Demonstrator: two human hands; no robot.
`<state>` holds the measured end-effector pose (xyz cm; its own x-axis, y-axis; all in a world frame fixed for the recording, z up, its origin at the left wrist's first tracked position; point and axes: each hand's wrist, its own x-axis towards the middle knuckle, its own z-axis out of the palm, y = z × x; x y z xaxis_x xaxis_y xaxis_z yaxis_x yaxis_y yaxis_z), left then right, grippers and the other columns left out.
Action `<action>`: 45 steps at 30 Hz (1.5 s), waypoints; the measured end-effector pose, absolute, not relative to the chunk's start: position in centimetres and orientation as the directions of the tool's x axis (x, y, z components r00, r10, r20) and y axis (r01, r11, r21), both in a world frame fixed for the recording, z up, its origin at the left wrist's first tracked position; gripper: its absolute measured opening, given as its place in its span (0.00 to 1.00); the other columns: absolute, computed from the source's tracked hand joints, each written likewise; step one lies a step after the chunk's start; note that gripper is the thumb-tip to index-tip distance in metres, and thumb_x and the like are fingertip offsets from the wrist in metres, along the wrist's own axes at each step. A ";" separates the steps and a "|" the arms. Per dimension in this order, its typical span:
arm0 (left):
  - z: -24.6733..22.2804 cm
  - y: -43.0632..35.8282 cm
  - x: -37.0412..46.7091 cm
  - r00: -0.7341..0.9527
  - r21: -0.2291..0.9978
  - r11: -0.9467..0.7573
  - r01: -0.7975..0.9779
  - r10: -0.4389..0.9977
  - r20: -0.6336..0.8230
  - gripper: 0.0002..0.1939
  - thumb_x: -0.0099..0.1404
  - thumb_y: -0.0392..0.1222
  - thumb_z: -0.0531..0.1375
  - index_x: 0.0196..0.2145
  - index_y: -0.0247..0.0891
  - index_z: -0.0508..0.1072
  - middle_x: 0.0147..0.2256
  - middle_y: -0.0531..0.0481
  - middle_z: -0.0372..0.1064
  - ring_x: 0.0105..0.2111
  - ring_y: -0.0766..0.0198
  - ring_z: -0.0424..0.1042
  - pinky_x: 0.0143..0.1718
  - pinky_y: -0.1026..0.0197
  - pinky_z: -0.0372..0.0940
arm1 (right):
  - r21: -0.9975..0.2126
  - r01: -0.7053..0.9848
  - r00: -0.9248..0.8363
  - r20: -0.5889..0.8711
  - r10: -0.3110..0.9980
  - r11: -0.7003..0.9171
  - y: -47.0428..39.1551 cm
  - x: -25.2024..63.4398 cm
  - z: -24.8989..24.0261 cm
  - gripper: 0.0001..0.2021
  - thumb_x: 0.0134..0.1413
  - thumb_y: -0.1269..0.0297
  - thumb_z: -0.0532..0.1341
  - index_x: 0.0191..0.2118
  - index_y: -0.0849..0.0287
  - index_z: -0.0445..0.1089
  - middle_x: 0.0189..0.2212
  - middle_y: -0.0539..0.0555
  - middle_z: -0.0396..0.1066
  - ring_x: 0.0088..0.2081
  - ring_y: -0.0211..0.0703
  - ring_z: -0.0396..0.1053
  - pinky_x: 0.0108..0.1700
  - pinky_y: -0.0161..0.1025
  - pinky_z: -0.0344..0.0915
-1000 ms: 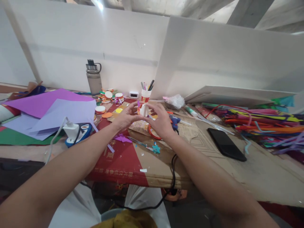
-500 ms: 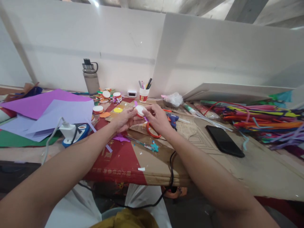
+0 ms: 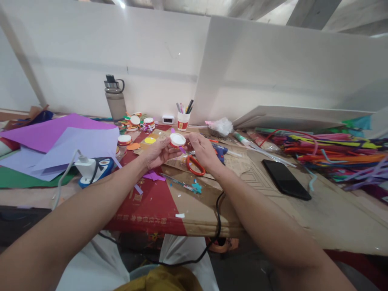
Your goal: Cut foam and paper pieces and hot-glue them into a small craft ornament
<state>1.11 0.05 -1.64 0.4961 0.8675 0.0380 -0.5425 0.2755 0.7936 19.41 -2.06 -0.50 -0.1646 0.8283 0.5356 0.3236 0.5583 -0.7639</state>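
Note:
My left hand (image 3: 159,154) grips a small round white-topped, red-rimmed disc (image 3: 177,140), like a cut-off paper cup bottom, at its left side. Purple paper strips stick out from its upper and lower edges. My right hand (image 3: 201,150) is curled close by the disc's right edge; whether its fingertips pinch anything is hidden. Below the right hand lie orange-handled scissors (image 3: 195,166), and a blue glue gun (image 3: 220,151) is partly behind that hand. Similar discs (image 3: 124,140) sit left, near orange (image 3: 133,146) and yellow (image 3: 150,140) paper circles.
Purple and lilac paper sheets (image 3: 79,145) and a power strip (image 3: 96,171) lie left. A water bottle (image 3: 115,99) and pen cup (image 3: 183,120) stand at the back. To the right are a phone (image 3: 286,180) and many pipe cleaners (image 3: 336,151). A black cable (image 3: 218,214) crosses the table's front edge.
The disc has tilted so its white face turns more upward, and it sits slightly lower. My right fingers have shifted off its face to the right.

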 end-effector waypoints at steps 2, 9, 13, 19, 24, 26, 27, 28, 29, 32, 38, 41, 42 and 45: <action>-1.8 0.1 1.1 0.494 0.794 0.270 -0.545 0.868 0.044 0.12 0.67 0.39 0.57 0.47 0.32 0.73 0.42 0.38 0.77 0.44 0.54 0.77 0.51 0.50 0.69 | -0.749 0.327 -0.173 0.553 0.815 0.577 -2.0 19.4 -0.5 0.27 0.62 0.41 0.47 0.37 0.58 0.72 0.35 0.55 0.72 0.38 0.43 0.69 0.42 0.41 0.65; -2.1 0.4 0.8 0.522 0.822 0.215 -0.527 0.846 0.113 0.14 0.62 0.39 0.63 0.45 0.32 0.74 0.42 0.39 0.77 0.41 0.55 0.77 0.47 0.52 0.71 | -0.722 0.348 -0.166 0.581 0.797 0.598 -2.1 19.5 -0.5 0.23 0.64 0.45 0.49 0.39 0.58 0.72 0.35 0.54 0.72 0.38 0.43 0.68 0.43 0.42 0.65; -2.2 0.4 0.7 0.522 0.846 0.114 -0.521 0.827 0.210 0.20 0.56 0.40 0.68 0.47 0.37 0.74 0.44 0.42 0.76 0.40 0.59 0.76 0.46 0.55 0.71 | -0.658 0.376 -0.192 0.633 0.750 0.652 -2.7 19.2 -0.3 0.17 0.60 0.50 0.57 0.45 0.57 0.71 0.42 0.55 0.71 0.40 0.42 0.68 0.42 0.41 0.67; -2.3 0.4 0.7 0.495 0.863 0.014 -0.505 0.823 0.277 0.29 0.53 0.38 0.70 0.53 0.43 0.72 0.49 0.45 0.73 0.44 0.61 0.74 0.46 0.59 0.69 | -0.554 0.451 -0.224 0.688 0.690 0.700 -3.2 18.8 -0.3 0.20 0.50 0.58 0.67 0.50 0.53 0.69 0.50 0.57 0.66 0.46 0.45 0.67 0.43 0.42 0.68; -1.8 -0.1 0.9 0.445 0.861 0.009 -0.509 0.859 0.254 0.28 0.50 0.35 0.70 0.50 0.43 0.74 0.47 0.46 0.73 0.41 0.62 0.74 0.45 0.58 0.69 | -0.557 0.483 -0.180 0.692 0.699 0.676 -3.6 18.6 -0.1 0.19 0.51 0.59 0.66 0.49 0.54 0.68 0.49 0.57 0.66 0.45 0.44 0.66 0.44 0.43 0.68; -1.6 -0.2 0.9 0.413 0.855 0.002 -0.519 0.876 0.249 0.27 0.49 0.34 0.71 0.48 0.42 0.74 0.46 0.47 0.74 0.40 0.63 0.74 0.44 0.59 0.69 | -0.565 0.490 -0.147 0.697 0.701 0.664 -3.6 18.6 -0.1 0.19 0.52 0.59 0.65 0.50 0.55 0.67 0.49 0.57 0.66 0.43 0.43 0.67 0.43 0.42 0.68; -1.5 -0.1 0.9 0.394 0.853 -0.004 -0.521 0.886 0.245 0.26 0.49 0.34 0.71 0.47 0.42 0.75 0.45 0.47 0.74 0.39 0.63 0.74 0.43 0.59 0.69 | -0.571 0.495 -0.129 0.697 0.705 0.655 -3.5 18.7 -0.1 0.19 0.52 0.59 0.65 0.49 0.55 0.67 0.48 0.57 0.67 0.42 0.43 0.67 0.42 0.42 0.67; -1.5 0.0 0.8 0.374 0.852 -0.011 -0.523 0.896 0.240 0.25 0.49 0.34 0.71 0.46 0.41 0.75 0.44 0.48 0.74 0.39 0.64 0.74 0.42 0.60 0.69 | -0.581 0.505 -0.108 0.691 0.715 0.638 -3.4 18.7 -0.1 0.19 0.52 0.58 0.64 0.49 0.56 0.67 0.48 0.58 0.67 0.41 0.43 0.67 0.42 0.41 0.67; -1.5 0.2 0.7 0.348 0.849 -0.019 -0.528 0.907 0.236 0.23 0.49 0.34 0.71 0.45 0.40 0.74 0.43 0.48 0.74 0.38 0.64 0.74 0.40 0.61 0.69 | -0.592 0.524 -0.088 0.677 0.730 0.612 -3.3 18.8 -0.2 0.19 0.52 0.58 0.64 0.49 0.57 0.67 0.47 0.58 0.68 0.40 0.42 0.67 0.41 0.41 0.67; -1.7 1.1 0.1 0.252 0.826 -0.053 -0.560 0.940 0.232 0.20 0.48 0.36 0.71 0.40 0.38 0.73 0.36 0.52 0.73 0.32 0.68 0.73 0.35 0.63 0.69 | -0.614 0.619 -0.064 0.582 0.811 0.490 -2.7 19.2 -0.5 0.18 0.50 0.57 0.64 0.45 0.60 0.69 0.43 0.58 0.70 0.39 0.43 0.67 0.41 0.41 0.65; -1.9 2.3 -0.9 0.183 0.780 -0.036 -0.624 0.964 0.191 0.15 0.53 0.39 0.70 0.33 0.37 0.68 0.27 0.55 0.71 0.26 0.68 0.73 0.32 0.64 0.68 | -0.481 0.766 -0.263 0.369 0.892 0.425 -2.5 19.0 -1.6 0.10 0.49 0.58 0.65 0.34 0.59 0.72 0.33 0.54 0.73 0.33 0.42 0.68 0.36 0.38 0.61; -1.9 2.2 -0.8 0.206 0.771 -0.002 -0.637 0.963 0.172 0.13 0.55 0.41 0.68 0.33 0.36 0.68 0.28 0.53 0.73 0.27 0.67 0.74 0.32 0.64 0.69 | -0.414 0.801 -0.321 0.314 0.894 0.433 -2.9 18.5 -2.4 0.13 0.50 0.53 0.65 0.33 0.58 0.73 0.31 0.55 0.74 0.31 0.42 0.68 0.33 0.37 0.59; -1.9 2.2 -0.8 0.217 0.769 0.011 -0.639 0.962 0.168 0.13 0.56 0.41 0.68 0.33 0.36 0.68 0.28 0.52 0.73 0.27 0.67 0.75 0.32 0.64 0.69 | -0.404 0.806 -0.339 0.282 0.898 0.432 -2.9 18.4 -2.6 0.14 0.50 0.51 0.65 0.33 0.58 0.73 0.30 0.55 0.74 0.30 0.42 0.68 0.32 0.37 0.59; -1.9 2.0 -0.6 0.253 0.768 0.046 -0.638 0.955 0.154 0.12 0.56 0.42 0.68 0.33 0.36 0.69 0.29 0.51 0.74 0.29 0.65 0.76 0.33 0.64 0.70 | -0.405 0.807 -0.366 0.227 0.902 0.429 -2.4 18.7 -2.5 0.17 0.52 0.47 0.62 0.35 0.58 0.74 0.31 0.56 0.75 0.31 0.43 0.69 0.32 0.37 0.60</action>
